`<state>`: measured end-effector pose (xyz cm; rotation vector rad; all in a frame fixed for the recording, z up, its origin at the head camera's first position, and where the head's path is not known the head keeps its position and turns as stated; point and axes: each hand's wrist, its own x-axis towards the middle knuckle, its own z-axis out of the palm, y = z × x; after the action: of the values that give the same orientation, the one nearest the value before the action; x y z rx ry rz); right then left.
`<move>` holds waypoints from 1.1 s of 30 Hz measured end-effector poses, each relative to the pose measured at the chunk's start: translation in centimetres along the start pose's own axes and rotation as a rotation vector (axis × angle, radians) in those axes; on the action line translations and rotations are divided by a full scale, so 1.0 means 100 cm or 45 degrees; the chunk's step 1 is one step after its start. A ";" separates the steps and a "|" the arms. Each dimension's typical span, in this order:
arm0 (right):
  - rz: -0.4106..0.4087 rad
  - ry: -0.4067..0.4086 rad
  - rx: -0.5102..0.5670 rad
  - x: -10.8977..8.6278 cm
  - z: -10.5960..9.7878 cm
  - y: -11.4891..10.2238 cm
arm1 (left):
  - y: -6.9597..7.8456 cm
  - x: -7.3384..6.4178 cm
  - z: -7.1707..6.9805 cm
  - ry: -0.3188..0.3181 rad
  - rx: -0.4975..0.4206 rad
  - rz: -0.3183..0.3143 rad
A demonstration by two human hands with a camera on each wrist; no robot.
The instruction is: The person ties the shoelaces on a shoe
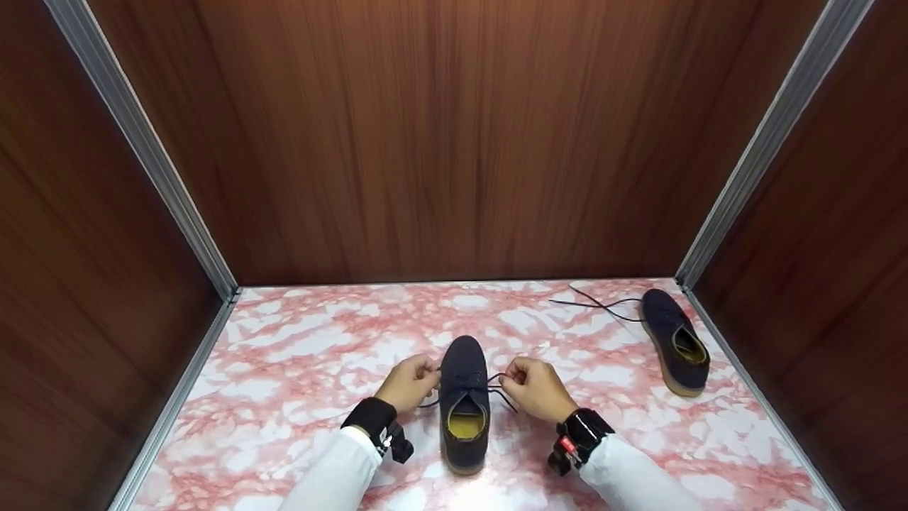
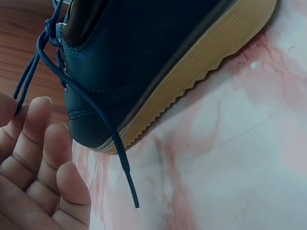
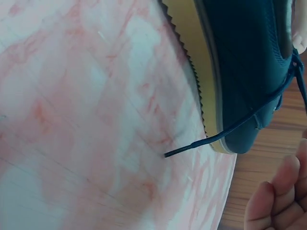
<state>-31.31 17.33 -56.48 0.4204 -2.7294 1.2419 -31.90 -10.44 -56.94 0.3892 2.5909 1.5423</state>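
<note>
Left hand (image 1: 410,385) and right hand (image 1: 540,390) each pinch a shoelace loop (image 2: 29,70), navy lace-up shoe (image 1: 464,356) between; cord (image 2: 114,135) looks light, limp, best gripped mid-loop.

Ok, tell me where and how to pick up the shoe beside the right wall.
I'd pinch the shoe by its heel, coming from above and the near side: it stands upright, heel nearest the viewer, opening facing up, while its loose laces trail left.
</note>
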 end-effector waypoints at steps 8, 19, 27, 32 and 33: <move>0.000 -0.106 -0.064 0.004 -0.005 -0.008 | 0.020 0.008 -0.005 -0.064 0.192 0.036; -0.196 -0.106 -0.268 0.013 -0.011 -0.017 | 0.031 0.015 -0.012 -0.013 0.449 0.132; -0.258 0.003 -0.403 0.009 -0.012 -0.013 | 0.027 0.011 -0.016 -0.007 0.402 0.071; -0.191 0.029 -0.425 0.005 -0.009 -0.009 | 0.025 0.008 -0.017 -0.038 0.411 0.022; -0.180 0.025 -0.424 0.005 -0.009 -0.008 | 0.025 0.007 -0.017 -0.049 0.414 0.018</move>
<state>-31.56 17.38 -55.25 0.5452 -2.7606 0.7347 -32.54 -10.59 -53.88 0.4596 2.8144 1.1020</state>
